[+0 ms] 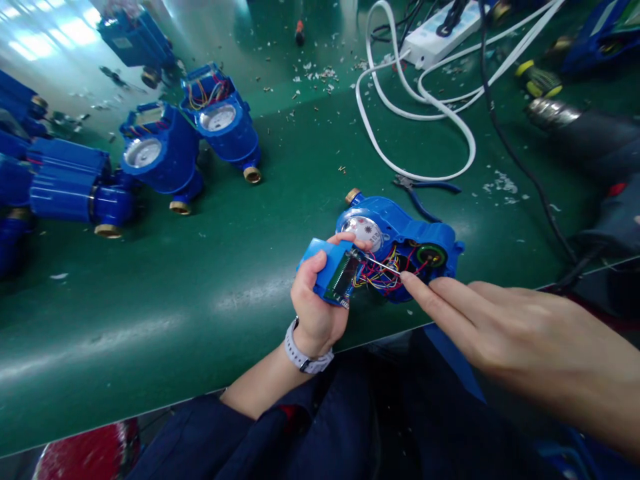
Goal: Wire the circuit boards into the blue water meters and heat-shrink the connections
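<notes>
My left hand [317, 300] is closed around a blue plastic cover [320, 261] with a green circuit board [343, 277] inside it. Colored wires [383, 272] run from the board into an opened blue water meter [400, 217], which lies on the bench with its round dial facing up. My right hand [480, 320] grips a screwdriver [384, 265]; its thin metal shaft points left and its tip reaches the upper corner of the board. The handle is hidden inside my fingers.
Several blue water meters [163, 153] stand at the left. Pliers [420, 197] lie just behind the opened meter. A white power strip [443, 33] with looped cable is at the back, and a dark power tool [590, 133] lies at right. Small screws and white scraps dot the bench [240, 247].
</notes>
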The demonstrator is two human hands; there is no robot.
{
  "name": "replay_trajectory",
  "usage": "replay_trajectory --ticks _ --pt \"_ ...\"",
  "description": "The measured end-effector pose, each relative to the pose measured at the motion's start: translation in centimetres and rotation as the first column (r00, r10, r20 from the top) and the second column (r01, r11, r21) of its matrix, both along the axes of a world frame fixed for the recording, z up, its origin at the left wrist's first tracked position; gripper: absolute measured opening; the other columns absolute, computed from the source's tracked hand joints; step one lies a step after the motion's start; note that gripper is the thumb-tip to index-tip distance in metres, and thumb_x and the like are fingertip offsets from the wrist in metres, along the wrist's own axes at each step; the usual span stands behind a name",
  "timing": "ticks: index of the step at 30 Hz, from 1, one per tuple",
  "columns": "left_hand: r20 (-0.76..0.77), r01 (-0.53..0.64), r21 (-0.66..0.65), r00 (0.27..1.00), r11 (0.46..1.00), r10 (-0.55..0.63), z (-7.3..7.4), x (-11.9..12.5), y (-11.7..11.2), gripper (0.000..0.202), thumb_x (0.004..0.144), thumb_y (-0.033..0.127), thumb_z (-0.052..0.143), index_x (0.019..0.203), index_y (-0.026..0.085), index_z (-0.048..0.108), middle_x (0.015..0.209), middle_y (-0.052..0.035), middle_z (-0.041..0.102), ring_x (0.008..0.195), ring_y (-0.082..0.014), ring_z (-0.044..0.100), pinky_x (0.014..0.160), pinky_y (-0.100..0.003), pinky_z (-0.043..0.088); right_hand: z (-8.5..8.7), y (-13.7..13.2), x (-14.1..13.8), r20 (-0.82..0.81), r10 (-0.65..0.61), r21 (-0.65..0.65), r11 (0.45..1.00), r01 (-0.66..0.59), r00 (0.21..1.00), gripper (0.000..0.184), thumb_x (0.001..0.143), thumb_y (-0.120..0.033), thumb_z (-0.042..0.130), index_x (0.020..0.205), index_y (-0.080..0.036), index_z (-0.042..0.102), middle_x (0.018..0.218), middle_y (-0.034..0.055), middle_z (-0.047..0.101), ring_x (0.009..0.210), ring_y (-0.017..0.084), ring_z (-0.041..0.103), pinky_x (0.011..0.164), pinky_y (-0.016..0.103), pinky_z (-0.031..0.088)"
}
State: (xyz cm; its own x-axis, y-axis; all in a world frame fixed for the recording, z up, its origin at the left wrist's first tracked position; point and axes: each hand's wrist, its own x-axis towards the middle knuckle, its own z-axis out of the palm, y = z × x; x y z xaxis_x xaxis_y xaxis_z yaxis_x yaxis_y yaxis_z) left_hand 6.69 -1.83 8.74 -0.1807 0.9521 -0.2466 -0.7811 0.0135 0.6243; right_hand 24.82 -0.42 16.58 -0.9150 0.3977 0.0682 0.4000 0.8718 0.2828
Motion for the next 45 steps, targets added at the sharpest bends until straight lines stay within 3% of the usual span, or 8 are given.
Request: replay_trajectory --ticks 4,10,15,20,22,25,29,45 --pt "-0.019 0.027 -0.001 0.999 1.0 -0.027 0.0 -0.1 0.1 0.032 0.082 0.034 0.045 0.088 0.015 0.07 0.082 -0.0091 0.072 0.094 -0.0271 0.07 0.097 -0.046 0.049 -0.3 0.4 0.4 -0.02 0.036 0.011 0.999 -0.036 0.999 0.05 0.079 0.008 0.03 0.116 -0.004 0.062 0.064 0.0028 0.06 0.047 0.017 0.056 0.042 0.032 0.039" --pt "-0.043 -0.011 0.035 0.999 0.999 0.013 -0.1 0.3 -0.1 0.03 0.08 0.035 0.047 0.089 0.016 0.069 0.085 -0.0093 0.073 0.099 -0.0284 0.069 0.096 -0.046 0.051 -1.4 -0.5 0.7 -0.138 -0.176 -0.224 0.964 0.142 0.975 0.047 0.083 -0.002 0.038 0.126 -0.009 0.056 0.084 0.0048 0.069 0.05 0.015 0.06 0.04 0.031 0.038" --pt "-0.017 0.021 0.018 1.0 1.0 -0.021 0.0 -0.1 0.2 0.031 0.081 0.034 0.046 0.087 0.016 0.071 0.083 -0.009 0.073 0.105 -0.0291 0.068 0.099 -0.046 0.049 -1.0 0.1 0.9 -0.098 0.007 -0.05 0.999 -0.012 0.995 0.05 0.08 0.007 0.034 0.119 -0.006 0.062 0.07 0.0054 0.066 0.052 0.018 0.059 0.045 0.032 0.04" --pt "0.153 0.124 -0.054 0.982 0.991 -0.114 0.0 -0.7 0.6 0.034 0.083 0.035 0.044 0.085 0.016 0.071 0.083 -0.0077 0.073 0.107 -0.0281 0.067 0.101 -0.045 0.048 -0.6 1.4 2.3 -0.229 -0.001 -0.182 0.982 -0.042 0.973 0.041 0.09 -0.004 0.035 0.121 -0.008 0.062 0.082 0.0075 0.071 0.062 0.019 0.066 0.047 0.031 0.043" --pt "0.189 0.148 -0.054 0.973 0.988 -0.135 0.0 -0.6 0.6 0.034 0.084 0.037 0.044 0.086 0.016 0.071 0.084 -0.0076 0.074 0.109 -0.0283 0.067 0.102 -0.045 0.048 -0.5 1.2 2.1 -0.372 -0.196 -0.343 0.937 0.062 0.908 0.034 0.093 -0.013 0.044 0.122 -0.013 0.062 0.089 0.0062 0.073 0.069 0.018 0.069 0.054 0.029 0.049" --pt "0.162 0.141 0.008 0.977 0.99 -0.14 0.1 -0.2 0.3 0.033 0.085 0.037 0.045 0.089 0.017 0.071 0.087 -0.0076 0.074 0.111 -0.0278 0.066 0.103 -0.044 0.047 -0.7 0.3 0.5 -0.479 -0.591 -0.648 0.737 0.193 0.649 0.025 0.091 -0.025 0.057 0.115 -0.022 0.065 0.085 0.0005 0.072 0.065 0.015 0.067 0.056 0.026 0.052" --pt "0.125 0.105 0.037 0.986 0.994 -0.108 0.5 0.5 -0.2 0.033 0.087 0.037 0.043 0.09 0.018 0.07 0.089 -0.007 0.074 0.105 -0.0266 0.067 0.101 -0.044 0.048 -2.0 -0.6 -2.5 -0.467 -0.765 -0.794 0.584 0.172 0.444 0.014 0.085 -0.032 0.067 0.092 -0.021 0.062 0.079 -0.0006 0.069 0.061 0.014 0.065 0.055 0.024 0.051" --pt "0.387 0.175 -0.156 0.916 0.972 -0.103 1.7 0.4 -0.2 0.034 0.086 0.036 0.039 0.086 0.017 0.067 0.085 -0.0059 0.073 0.097 -0.0232 0.07 0.1 -0.039 0.047 -3.8 -1.2 -4.3 -0.585 -0.609 -0.556 0.782 0.282 0.536 0.009 0.088 -0.012 0.062 0.081 -0.018 0.062 0.075 0.0019 0.067 0.068 0.014 0.064 0.064 0.027 0.048"
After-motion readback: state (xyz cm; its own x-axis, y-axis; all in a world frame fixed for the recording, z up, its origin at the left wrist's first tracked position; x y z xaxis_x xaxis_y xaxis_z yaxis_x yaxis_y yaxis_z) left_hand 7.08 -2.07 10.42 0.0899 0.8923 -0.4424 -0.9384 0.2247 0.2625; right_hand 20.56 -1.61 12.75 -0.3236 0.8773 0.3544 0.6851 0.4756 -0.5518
